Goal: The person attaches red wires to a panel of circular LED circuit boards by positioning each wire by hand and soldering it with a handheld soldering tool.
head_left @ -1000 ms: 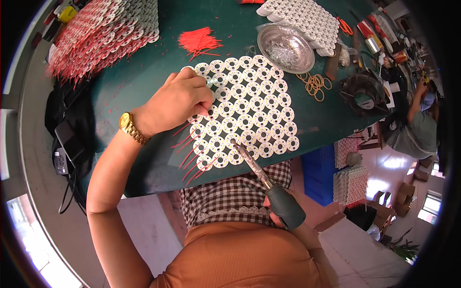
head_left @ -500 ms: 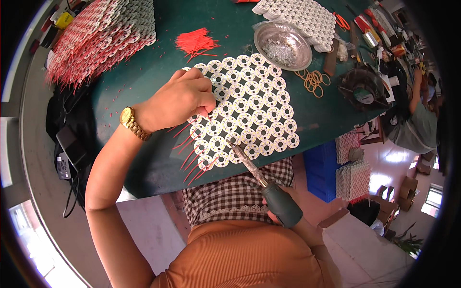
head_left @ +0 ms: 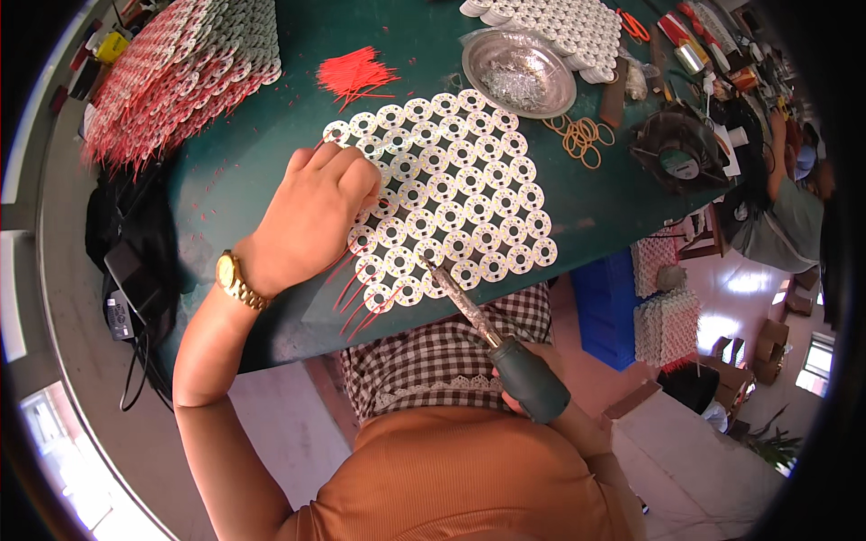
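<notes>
my left hand (head_left: 316,212) bends over the left edge of the sheet (head_left: 449,195), fingers curled down; the tips are hidden, so i cannot tell whether they pinch a wire. my right hand (head_left: 541,359) is wrapped around the grip of the iron (head_left: 532,383), below the table's near edge. its tip points up at the discs near the sheet's lower left; i cannot tell whether it touches one.

the sheet lies flat on the table (head_left: 253,153) in front of me. at its lower left, several red wires (head_left: 350,293) trail off the edge discs, so i take that stretch as done. what lies under my left hand is hidden. the inner and right-hand discs show no wires; whether those need any, i cannot tell. i judge this sheet partly through.

beyond it, the wire pile (head_left: 354,74) has plenty left. beside that, at the far left, a stack full of red wires (head_left: 194,77) looks finished to me. at the far right, past the dish (head_left: 557,87), a white stack (head_left: 555,32) shows no wires and is probably waiting.
</notes>
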Available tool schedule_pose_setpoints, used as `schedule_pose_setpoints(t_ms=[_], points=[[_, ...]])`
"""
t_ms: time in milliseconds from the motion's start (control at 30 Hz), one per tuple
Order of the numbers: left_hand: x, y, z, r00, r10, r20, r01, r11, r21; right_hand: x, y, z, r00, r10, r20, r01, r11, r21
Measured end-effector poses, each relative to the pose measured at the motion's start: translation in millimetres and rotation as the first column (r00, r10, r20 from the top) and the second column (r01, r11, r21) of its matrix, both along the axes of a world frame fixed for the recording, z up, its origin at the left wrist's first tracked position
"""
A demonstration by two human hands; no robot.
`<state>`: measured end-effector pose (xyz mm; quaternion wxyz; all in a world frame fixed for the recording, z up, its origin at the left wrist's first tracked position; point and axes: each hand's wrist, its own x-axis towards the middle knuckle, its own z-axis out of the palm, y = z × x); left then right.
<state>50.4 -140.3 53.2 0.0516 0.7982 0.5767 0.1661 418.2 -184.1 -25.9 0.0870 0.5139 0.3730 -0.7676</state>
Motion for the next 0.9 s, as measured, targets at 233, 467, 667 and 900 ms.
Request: schedule_pose_setpoints(t_ms=[233,467,667,900], points=[[60,-76,4,0.868,0.248,0.431,-0.197,0.967,-0.158,9,-15,-7,0.872,0.149,-0.467,0.273,0.644,0.714],[85,-90,-30,0.765,0.453,0.457,-0.395,0.891,-0.223,25,-6,15,0.934,0.355,-0.027,-0.186,0.551,0.814],[93,-91,-40,0.790,0.454,0.411,-0.465,0.882,-0.082,29,-3,17,0.894,0.447,-0.039,-0.172,0.420,0.891],[95,-92,-43,0.781,0.463,0.419,-0.487,0.872,-0.053,32,-11,6,0.898,0.440,-0.019,-0.092,0.230,0.969]])
